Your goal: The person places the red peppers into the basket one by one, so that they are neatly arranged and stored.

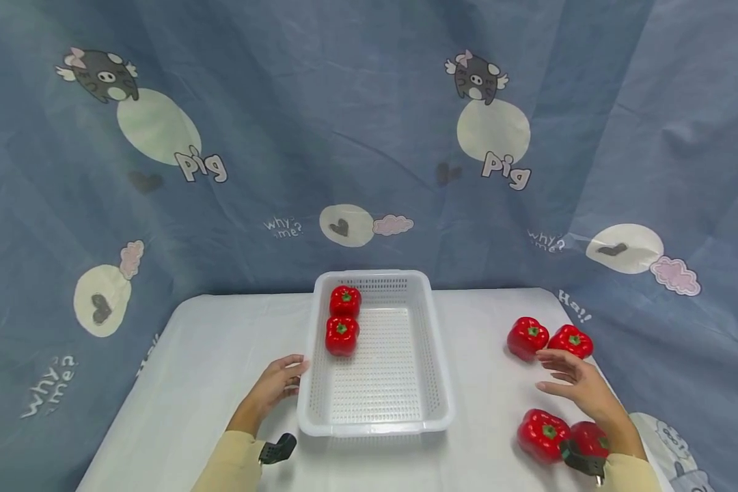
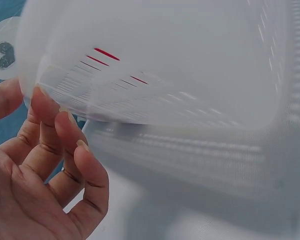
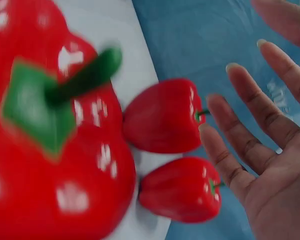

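Peppers in a near pair (image 1: pixel 538 435) sit at near right, closer in than the right hand (image 1: pixel 581 391); a dark wrist mount (image 1: pixel 583 461) partly covers the right one. That hand grasps nothing: its fingers are spread, thumb apart, pointing left. The left hand (image 1: pixel 275 384) meets the left wall of the white basket (image 1: pixel 375 430) with bent fingers; whether it pinches the rim I cannot tell. Just past the right fingertips, the far-left pepper (image 1: pixel 522 340) lies far and left of the palm, stem up, its long axis roughly upright. The far-right pepper (image 1: pixel 570 339) is close on its right, near the right edge of the table (image 1: pixel 486 383). Of the hands, the right is much nearer to both. Leftward, open tabletop stretches to the basket's right wall. Farther still, two basket peppers (image 1: pixel 342 338) stand along its left side, leaving its right side open; blue cloth (image 1: pixel 375 137) hangs behind.
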`<action>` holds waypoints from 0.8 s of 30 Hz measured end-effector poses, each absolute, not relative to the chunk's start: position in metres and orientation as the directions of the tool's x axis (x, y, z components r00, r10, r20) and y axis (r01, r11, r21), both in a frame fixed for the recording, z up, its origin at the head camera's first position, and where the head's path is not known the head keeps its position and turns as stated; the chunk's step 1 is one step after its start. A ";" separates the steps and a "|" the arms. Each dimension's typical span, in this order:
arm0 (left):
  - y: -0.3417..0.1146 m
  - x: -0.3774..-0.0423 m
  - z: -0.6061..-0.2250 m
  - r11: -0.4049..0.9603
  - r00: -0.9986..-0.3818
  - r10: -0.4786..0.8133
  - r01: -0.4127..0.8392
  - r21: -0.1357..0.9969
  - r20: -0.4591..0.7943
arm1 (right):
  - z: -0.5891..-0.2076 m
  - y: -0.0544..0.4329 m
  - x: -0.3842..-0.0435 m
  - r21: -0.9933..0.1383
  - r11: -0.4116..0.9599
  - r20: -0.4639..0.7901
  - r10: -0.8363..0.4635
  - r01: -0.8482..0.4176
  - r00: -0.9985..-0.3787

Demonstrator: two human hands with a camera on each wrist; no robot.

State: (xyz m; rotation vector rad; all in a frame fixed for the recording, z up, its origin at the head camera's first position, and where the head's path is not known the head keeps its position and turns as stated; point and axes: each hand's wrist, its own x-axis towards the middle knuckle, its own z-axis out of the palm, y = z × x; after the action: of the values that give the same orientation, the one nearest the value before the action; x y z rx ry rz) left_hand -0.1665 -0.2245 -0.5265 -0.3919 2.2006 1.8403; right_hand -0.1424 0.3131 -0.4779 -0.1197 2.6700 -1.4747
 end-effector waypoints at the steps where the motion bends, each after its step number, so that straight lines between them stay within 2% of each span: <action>1: -0.224 -0.167 -0.527 0.171 -0.934 -0.049 -0.358 0.918 -0.355 | -0.478 0.316 -0.141 -0.845 0.535 -0.047 -0.103 -0.016 -0.994; 8: -0.223 -0.166 -0.526 0.173 -0.931 -0.049 -0.364 0.915 -0.361 | -0.478 0.330 -0.129 -0.819 0.571 -0.124 -0.088 0.052 -0.988; 17: -0.223 -0.168 -0.526 0.162 -0.926 -0.052 -0.376 0.912 -0.373 | -0.484 0.353 -0.120 -0.785 0.619 -0.107 -0.112 0.015 -0.988; 24: -0.223 -0.167 -0.527 0.158 -0.929 -0.045 -0.370 0.915 -0.368 | -0.490 0.376 -0.110 -0.786 0.597 -0.259 -0.077 0.163 -0.963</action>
State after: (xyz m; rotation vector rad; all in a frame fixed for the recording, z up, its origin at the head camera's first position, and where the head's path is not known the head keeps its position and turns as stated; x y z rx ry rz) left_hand -0.1665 -0.2226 -0.5268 -0.4028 2.1820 1.8436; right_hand -0.1104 0.3758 -0.4901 0.0709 2.5609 -1.3000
